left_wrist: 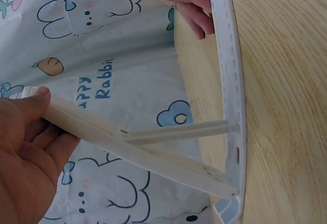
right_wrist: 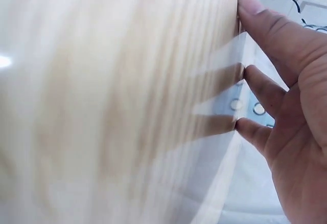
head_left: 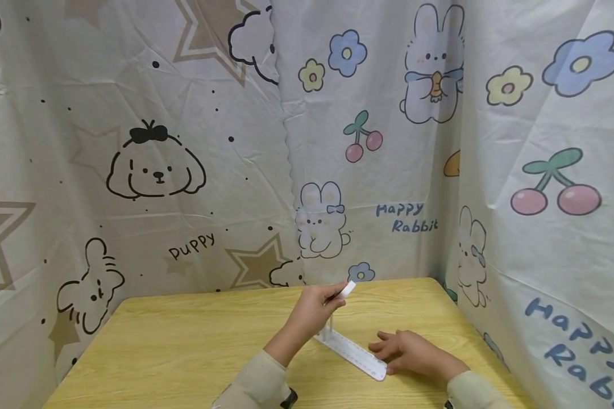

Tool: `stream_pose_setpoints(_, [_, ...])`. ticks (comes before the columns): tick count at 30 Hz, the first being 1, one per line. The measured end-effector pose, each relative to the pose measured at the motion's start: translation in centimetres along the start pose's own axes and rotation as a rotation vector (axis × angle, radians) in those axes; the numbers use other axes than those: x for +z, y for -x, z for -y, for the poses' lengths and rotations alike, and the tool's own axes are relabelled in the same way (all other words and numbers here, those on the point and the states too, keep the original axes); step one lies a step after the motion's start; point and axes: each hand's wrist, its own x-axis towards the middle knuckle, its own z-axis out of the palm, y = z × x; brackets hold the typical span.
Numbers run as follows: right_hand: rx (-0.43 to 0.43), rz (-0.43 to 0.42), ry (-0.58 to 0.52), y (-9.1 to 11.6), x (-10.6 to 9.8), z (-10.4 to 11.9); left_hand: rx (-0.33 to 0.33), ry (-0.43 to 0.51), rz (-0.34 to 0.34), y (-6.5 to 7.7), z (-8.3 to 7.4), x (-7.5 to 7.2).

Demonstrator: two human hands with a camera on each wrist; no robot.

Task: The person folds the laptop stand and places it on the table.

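Observation:
A white folding stand stands on the table, made of a long flat base, a slanted arm hinged near one end of it, and a thin strut between the two. My left hand pinches the free upper end of the arm, thumb on one side and fingers on the other. At the base's near right end lies my right hand, fingers loosely extended. Its thumb is right at the base's edge, while two other fingertips rest on the tabletop.
The yellow wood-grain table has rounded far corners and a glossy surface. Behind it and on the right hang pale curtains printed with puppies, rabbits, flowers and cherries, close to the table's edges.

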Motion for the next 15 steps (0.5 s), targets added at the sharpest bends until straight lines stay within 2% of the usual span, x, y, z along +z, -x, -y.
stream_pose_setpoints(7, [-0.087, 0.021, 0.066, -0.2, 0.7, 1.2, 0.006, 0.041, 0.029, 0.5, 0.9, -0.7])
stream_pose_setpoints(15, [-0.116, 0.057, 0.05, -0.5, 0.0, 1.0, 0.011, 0.02, 0.045, 0.5, 0.6, -1.0])
